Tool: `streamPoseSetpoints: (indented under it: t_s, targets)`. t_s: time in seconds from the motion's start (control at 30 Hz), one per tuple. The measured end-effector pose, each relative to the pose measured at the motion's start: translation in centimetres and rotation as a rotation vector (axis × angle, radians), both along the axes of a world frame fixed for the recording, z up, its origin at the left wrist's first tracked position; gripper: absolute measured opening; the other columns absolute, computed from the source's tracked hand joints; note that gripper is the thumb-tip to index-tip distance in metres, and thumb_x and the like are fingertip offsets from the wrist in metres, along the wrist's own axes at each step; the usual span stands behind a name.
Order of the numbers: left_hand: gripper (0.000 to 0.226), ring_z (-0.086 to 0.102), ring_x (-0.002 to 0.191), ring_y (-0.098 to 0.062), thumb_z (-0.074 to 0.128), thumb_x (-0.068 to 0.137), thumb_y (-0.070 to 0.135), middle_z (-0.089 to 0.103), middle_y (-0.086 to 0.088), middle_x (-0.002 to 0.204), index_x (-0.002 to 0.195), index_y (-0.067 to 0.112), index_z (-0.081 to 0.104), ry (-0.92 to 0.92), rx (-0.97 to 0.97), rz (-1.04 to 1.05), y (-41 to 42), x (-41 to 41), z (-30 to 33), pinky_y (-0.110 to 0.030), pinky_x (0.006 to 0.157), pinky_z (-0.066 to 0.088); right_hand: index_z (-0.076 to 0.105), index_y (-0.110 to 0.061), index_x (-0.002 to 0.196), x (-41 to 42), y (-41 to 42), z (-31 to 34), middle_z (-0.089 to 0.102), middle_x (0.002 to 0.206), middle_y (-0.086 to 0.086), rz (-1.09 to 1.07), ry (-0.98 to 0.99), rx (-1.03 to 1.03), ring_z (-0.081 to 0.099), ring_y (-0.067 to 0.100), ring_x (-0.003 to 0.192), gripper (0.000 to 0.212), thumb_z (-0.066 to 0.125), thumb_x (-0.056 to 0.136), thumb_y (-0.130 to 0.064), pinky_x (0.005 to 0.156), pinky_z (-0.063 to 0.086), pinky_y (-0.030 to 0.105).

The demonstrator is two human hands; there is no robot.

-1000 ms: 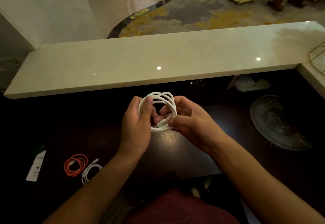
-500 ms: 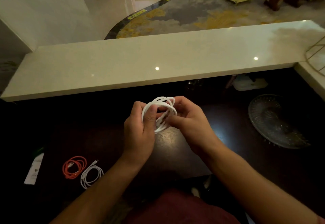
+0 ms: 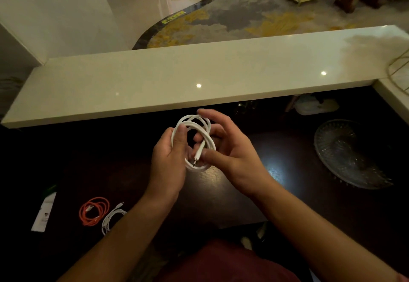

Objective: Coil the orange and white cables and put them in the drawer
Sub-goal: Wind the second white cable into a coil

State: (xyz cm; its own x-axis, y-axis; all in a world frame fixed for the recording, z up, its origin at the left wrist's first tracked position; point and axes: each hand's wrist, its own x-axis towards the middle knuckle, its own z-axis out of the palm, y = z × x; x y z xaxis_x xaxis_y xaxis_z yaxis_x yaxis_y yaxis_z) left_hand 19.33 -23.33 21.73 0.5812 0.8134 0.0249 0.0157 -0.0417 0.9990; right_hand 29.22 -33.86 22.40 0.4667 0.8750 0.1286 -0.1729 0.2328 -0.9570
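- A coiled white cable is held above the dark desk, at the centre of the view.
- The coil's left side is gripped by the left hand, thumb pressed over the loops.
- The plug end is pinched by the right hand between thumb and fingers, the other fingers loosely spread.
- At 8 o'clock, an orange cable lies coiled on the desk, with a second white cable touching its right side.
- A glass dish is seen at 3 o'clock.
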Motion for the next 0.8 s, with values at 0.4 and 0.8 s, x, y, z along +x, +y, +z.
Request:
streamPoseSetpoints:
  t_s: [0.4, 0.8]
  targets:
    - [0.032, 0.050, 0.058, -0.006, 0.047, 0.099, 0.048, 0.053, 0.009, 0.058, 0.082, 0.022, 0.058, -0.033, 0.020, 0.016, 0.4, -0.3, -0.3, -0.027, 0.057, 0.043, 0.075, -0.011, 0.114, 0.4, 0.2, -0.3, 0.065, 0.129, 0.006, -0.218, -0.494, -0.020, 0.064, 0.020, 0.121, 0.020, 0.061, 0.100, -0.016, 0.098, 0.053, 0.041]
    - [0.034, 0.043, 0.056, -0.014, 0.046, 0.099, 0.042, 0.040, 0.001, 0.055, 0.083, 0.017, 0.061, -0.321, -0.423, -0.168, 3.1, -1.2, -0.2, -0.030, 0.062, 0.043, 0.070, -0.007, 0.112, 0.2, -1.5, -0.1, 0.074, 0.117, 0.016, -0.176, 0.097, -0.038, 0.071, 0.029, 0.111, 0.031, 0.044, 0.107, -0.022, 0.095, 0.056, 0.044]
